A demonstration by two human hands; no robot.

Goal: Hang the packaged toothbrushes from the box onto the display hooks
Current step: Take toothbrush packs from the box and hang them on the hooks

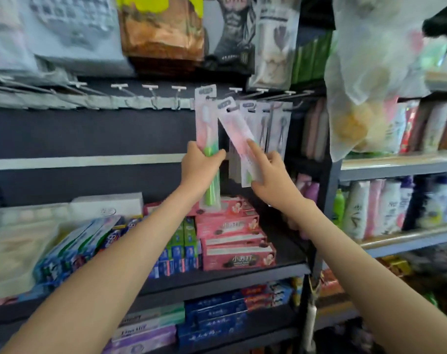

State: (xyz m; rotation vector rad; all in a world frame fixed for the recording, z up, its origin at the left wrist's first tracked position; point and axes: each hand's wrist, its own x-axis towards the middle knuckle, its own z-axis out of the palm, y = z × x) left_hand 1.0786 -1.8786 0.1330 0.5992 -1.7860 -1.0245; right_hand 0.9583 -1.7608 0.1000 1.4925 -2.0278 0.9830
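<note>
My left hand [200, 163] grips an upright packaged toothbrush [207, 123] with a green handle, its top hole at a display hook [212, 98]. My right hand [267, 172] holds a second packaged toothbrush [236, 131], pink and tilted left, with the index finger stretched along its front. Its top sits just below the row of hooks. Several packaged toothbrushes [273, 123] hang on hooks to the right. The box is not in view.
Bare hooks [150, 93] run along the rail to the left. Pink toothpaste boxes [232, 233] and blue-green ones [89, 241] fill the shelf below. A plastic bag [365, 72] hangs at upper right. Bottles [386, 208] stand on the right-hand shelving.
</note>
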